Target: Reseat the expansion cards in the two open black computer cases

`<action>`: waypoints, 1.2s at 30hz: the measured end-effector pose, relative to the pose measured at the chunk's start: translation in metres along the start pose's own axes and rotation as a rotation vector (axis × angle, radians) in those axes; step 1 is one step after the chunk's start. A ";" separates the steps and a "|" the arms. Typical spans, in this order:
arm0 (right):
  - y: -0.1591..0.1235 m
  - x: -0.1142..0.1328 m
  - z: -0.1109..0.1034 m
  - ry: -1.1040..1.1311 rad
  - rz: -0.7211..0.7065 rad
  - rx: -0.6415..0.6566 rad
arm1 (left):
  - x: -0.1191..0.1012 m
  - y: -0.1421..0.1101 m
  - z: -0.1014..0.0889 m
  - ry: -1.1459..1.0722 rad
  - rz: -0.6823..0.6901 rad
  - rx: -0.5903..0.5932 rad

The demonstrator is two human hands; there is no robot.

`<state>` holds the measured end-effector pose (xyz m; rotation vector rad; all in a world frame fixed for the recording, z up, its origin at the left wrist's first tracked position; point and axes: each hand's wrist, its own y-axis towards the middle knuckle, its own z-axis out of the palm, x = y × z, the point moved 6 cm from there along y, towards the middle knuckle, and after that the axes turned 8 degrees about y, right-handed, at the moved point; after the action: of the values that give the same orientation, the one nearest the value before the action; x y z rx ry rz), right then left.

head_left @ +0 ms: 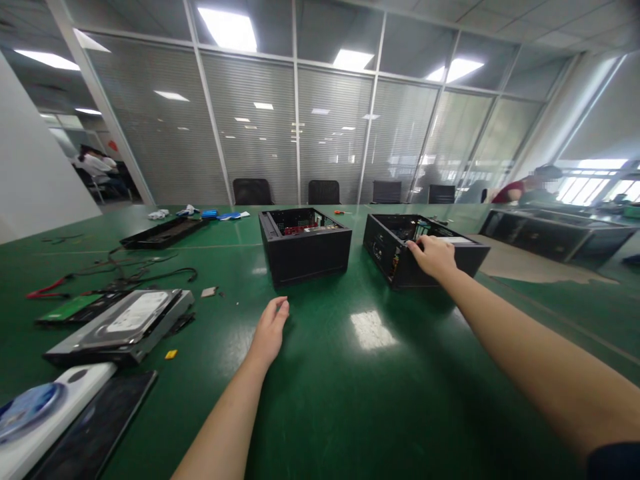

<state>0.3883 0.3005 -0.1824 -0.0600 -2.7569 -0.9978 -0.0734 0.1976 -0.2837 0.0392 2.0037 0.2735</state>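
On the green table (320,413) we note, leftmost, a hard drive (135,313). Our left hand (270,330) is slack, fingers loosely curled, near an open computer case (307,257). Rightward, our right hand (436,257) grips the top edge of a second case (410,272).

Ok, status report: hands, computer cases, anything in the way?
Right hand on top edge of right case. Left hand apparently holding nothing, near left case. Both cases open-topped. Hard drive off left, not obstructing.
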 end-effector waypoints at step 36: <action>-0.266 0.181 -0.199 0.352 -0.297 -0.093 | 0.009 0.006 0.001 0.001 -0.012 -0.007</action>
<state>0.2181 -0.0370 -0.1627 0.4777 -2.4377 -1.0848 -0.0769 0.2048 -0.2907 0.0224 2.0034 0.2734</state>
